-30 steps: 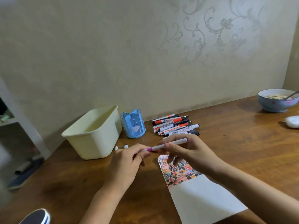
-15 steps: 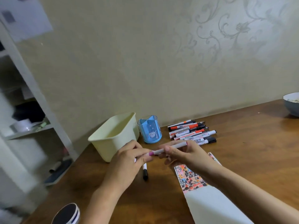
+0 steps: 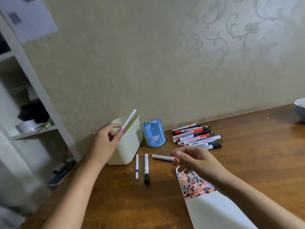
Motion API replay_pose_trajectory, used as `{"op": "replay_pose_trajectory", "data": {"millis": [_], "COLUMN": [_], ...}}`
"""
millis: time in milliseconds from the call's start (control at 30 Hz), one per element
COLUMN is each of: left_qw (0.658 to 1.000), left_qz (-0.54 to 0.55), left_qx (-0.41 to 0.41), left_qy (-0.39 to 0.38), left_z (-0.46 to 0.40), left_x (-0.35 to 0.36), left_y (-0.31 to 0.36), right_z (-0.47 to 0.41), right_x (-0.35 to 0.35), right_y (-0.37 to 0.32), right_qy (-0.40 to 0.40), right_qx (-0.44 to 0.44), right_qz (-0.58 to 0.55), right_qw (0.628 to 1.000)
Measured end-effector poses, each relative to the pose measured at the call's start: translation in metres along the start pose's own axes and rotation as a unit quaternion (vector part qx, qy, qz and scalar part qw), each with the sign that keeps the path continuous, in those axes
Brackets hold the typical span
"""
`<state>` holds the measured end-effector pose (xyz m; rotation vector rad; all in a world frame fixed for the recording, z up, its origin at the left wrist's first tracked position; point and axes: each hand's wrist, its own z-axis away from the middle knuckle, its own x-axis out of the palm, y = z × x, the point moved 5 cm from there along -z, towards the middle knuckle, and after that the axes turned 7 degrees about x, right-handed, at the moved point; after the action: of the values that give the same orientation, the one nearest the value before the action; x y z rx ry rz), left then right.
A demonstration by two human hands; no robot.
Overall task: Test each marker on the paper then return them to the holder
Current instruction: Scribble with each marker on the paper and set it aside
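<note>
My left hand [image 3: 104, 142] pinches a thin white marker with a pink band [image 3: 128, 120], tilted up over the cream tub [image 3: 130, 146]. My right hand [image 3: 193, 158] hovers with loosely curled fingers, holding nothing, above the top of the paper [image 3: 212, 207], whose upper end is covered in coloured scribbles. Just left of that hand lies a white marker with an orange end [image 3: 162, 157]. A thin white pen with a blue band [image 3: 137, 166] and a black-capped marker [image 3: 146, 168] lie side by side on the table. The blue holder [image 3: 153, 133] stands beside the tub.
A pile of several orange, black and white markers [image 3: 197, 138] lies right of the holder. A grey bowl [image 3: 299, 110] sits at the far right edge. White shelving [image 3: 31, 123] stands off the table's left edge. The wall runs close behind.
My right hand has let go of the pink-banded marker, and my left hand has carried it up and left over the tub. The view has swung left, and an orange-ended marker now shows.
</note>
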<state>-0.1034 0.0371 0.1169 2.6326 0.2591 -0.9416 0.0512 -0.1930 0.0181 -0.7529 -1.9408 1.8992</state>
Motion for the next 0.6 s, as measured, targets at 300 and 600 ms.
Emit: {"op": "replay_pose_trajectory", "data": {"millis": [300, 600], "left_qw": [0.989, 0.979], "left_qz": [-0.101, -0.179], "left_qx": [-0.080, -0.021], "left_qy": [-0.079, -0.091], "left_z": [-0.042, -0.038], "left_x": [0.028, 0.050], "left_y": [-0.049, -0.038], "right_z": [-0.007, -0.011], "right_x": [-0.014, -0.033], "right_y": [0.006, 0.007], "right_qy": [0.041, 0.081], "right_qx": [0.009, 0.019], "right_qz": [0.044, 0.027], "right_qw": [0.998, 0.996]}}
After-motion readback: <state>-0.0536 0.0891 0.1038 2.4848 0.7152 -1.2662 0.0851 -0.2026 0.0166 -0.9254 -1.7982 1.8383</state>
